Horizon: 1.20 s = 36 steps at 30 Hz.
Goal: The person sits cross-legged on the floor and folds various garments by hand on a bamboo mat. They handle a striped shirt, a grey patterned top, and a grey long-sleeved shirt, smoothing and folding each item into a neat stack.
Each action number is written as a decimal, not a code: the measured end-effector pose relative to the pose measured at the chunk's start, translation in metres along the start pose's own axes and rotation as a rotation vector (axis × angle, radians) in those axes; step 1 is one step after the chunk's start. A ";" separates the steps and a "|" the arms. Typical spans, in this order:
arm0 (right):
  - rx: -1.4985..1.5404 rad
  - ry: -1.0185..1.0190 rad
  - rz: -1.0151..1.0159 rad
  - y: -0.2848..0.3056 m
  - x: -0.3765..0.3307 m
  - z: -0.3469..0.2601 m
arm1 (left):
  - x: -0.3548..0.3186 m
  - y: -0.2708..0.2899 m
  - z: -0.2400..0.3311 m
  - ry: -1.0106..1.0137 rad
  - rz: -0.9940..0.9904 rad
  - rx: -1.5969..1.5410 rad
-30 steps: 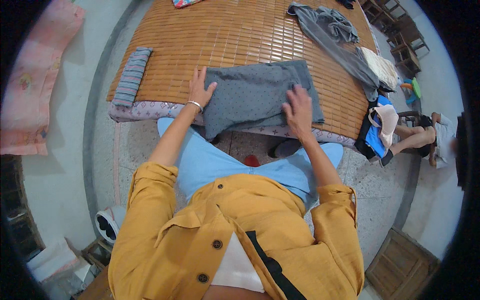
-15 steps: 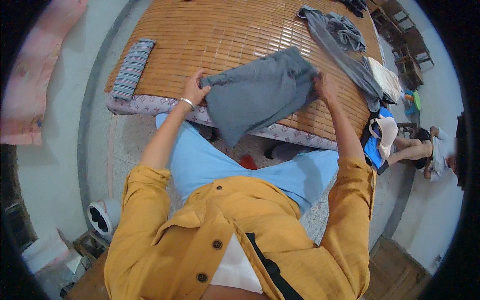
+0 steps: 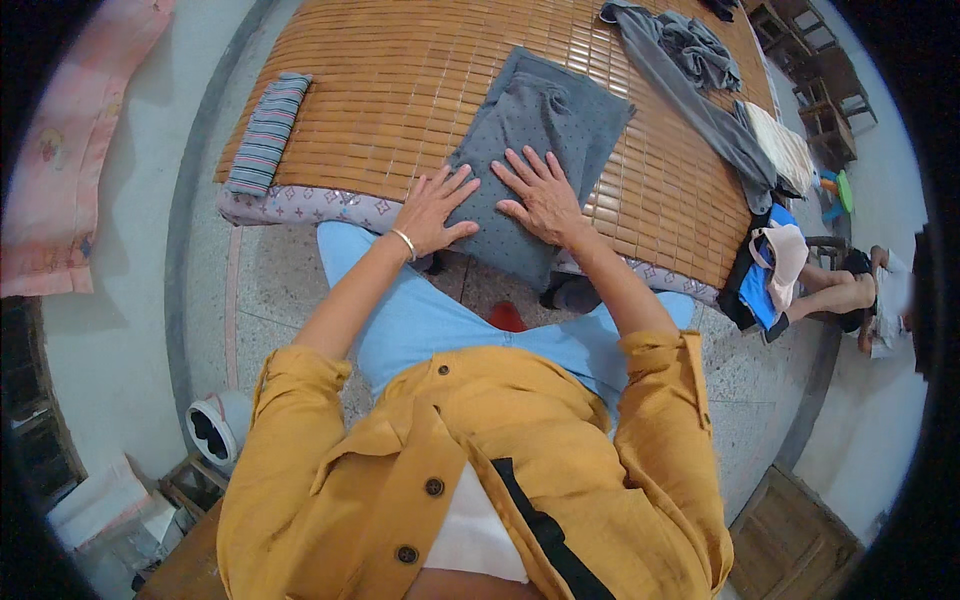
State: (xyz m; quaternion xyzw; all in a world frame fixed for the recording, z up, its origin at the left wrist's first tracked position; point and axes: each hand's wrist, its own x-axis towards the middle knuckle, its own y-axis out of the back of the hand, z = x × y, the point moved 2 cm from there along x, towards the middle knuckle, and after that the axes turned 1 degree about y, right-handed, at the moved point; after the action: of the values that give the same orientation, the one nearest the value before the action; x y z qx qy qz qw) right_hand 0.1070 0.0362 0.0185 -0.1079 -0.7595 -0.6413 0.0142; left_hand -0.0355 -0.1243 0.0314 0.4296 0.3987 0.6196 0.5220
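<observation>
Compared with half a second ago, when both hands gripped its two ends crosswise, the folded dark-grey dotted cloth [image 3: 545, 105] has turned so its length runs away from the person, and it now lies flat on the shiny brown slatted mat [image 3: 390, 90]. The person's left hand [image 3: 434, 210] rests palm down on the cloth's left edge, fingers spread apart; the right hand [image 3: 545, 198] lies flat on its middle, fingers also parted, neither clamped on anything. The cloth's near end juts over the mat's front edge, above the pale purple patterned mattress side [image 3: 320, 208] and the person's light-blue trousers [image 3: 415, 310]. Mat slats show left of the cloth, to its right and beyond its far edge. Well left of it lies a striped grey-blue fabric roll [image 3: 270, 135]. Well to its right, at the mat's corner, sit blue-and-black fabric [image 3: 752, 290] and a pale pink padded garment [image 3: 786, 252]; a cream cloth [image 3: 778, 148] and a long crumpled grey garment [image 3: 690, 125] flank that side. Farther right of the cloth are a seated person's bare legs [image 3: 835, 290] and brown wooden stools [image 3: 825, 115].
</observation>
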 end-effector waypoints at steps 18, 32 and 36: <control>-0.056 0.161 -0.166 0.024 -0.073 0.000 | -0.032 0.011 0.000 -0.086 0.021 0.117; 0.419 0.266 -0.117 0.031 -0.093 0.009 | -0.041 0.020 -0.002 -0.292 -0.219 0.031; 0.543 0.232 -0.106 0.036 -0.096 0.011 | -0.017 0.012 -0.006 -0.295 -0.188 0.045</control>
State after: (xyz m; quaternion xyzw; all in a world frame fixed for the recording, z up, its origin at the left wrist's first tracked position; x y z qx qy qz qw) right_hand 0.2082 0.0390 0.0366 0.0136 -0.9011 -0.4228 0.0956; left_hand -0.0438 -0.1428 0.0385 0.4883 0.3700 0.4894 0.6206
